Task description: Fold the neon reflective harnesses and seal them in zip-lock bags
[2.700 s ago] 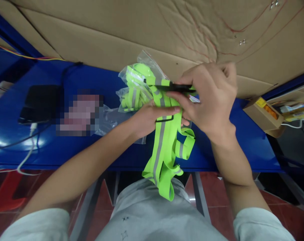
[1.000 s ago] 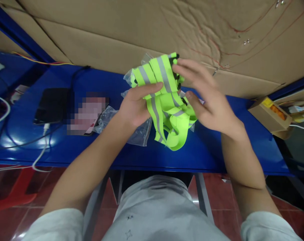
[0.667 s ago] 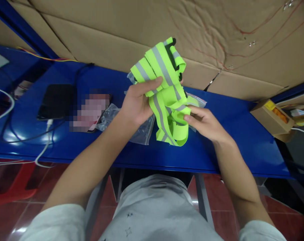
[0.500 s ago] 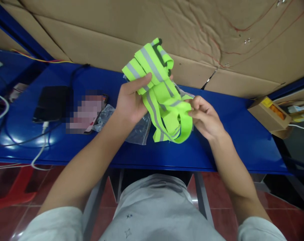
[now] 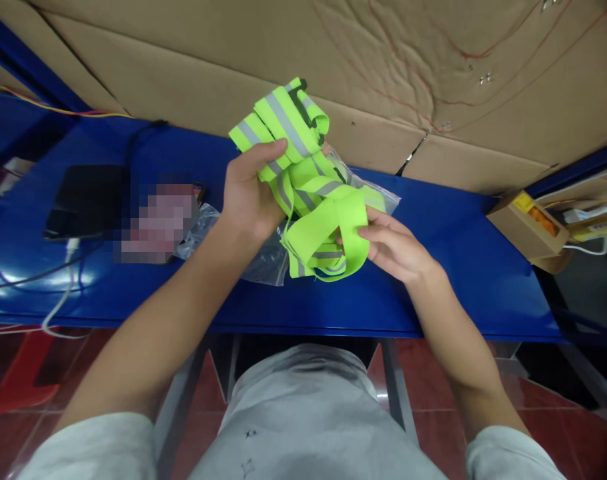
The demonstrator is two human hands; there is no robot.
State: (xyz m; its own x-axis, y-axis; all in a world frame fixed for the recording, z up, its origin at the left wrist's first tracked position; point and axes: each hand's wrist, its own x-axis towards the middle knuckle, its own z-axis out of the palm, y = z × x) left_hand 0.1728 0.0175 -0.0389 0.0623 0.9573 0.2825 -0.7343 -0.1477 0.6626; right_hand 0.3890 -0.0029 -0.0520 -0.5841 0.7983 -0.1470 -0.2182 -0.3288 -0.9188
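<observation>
A bundle of neon-green reflective straps (image 5: 308, 193) with grey stripes is held above the blue table (image 5: 463, 267). My left hand (image 5: 248, 193) grips the folded upper part, thumb across the stripes. My right hand (image 5: 391, 247) pinches a loose loop at the bundle's lower right. Clear plastic bags (image 5: 263, 257) lie on the table under and behind the bundle.
A black phone (image 5: 83, 200) with a white cable (image 5: 58, 300) lies at the table's left, beside a blurred patch. A small cardboard box (image 5: 526, 227) stands at the right. Cardboard sheets (image 5: 383, 67) cover the wall behind. A red stool (image 5: 13, 380) is on the floor at lower left.
The hanging straps have been gathered up into a compact bundle. My left hand shifted to the folded top; my right hand dropped from the top to the lower loop.
</observation>
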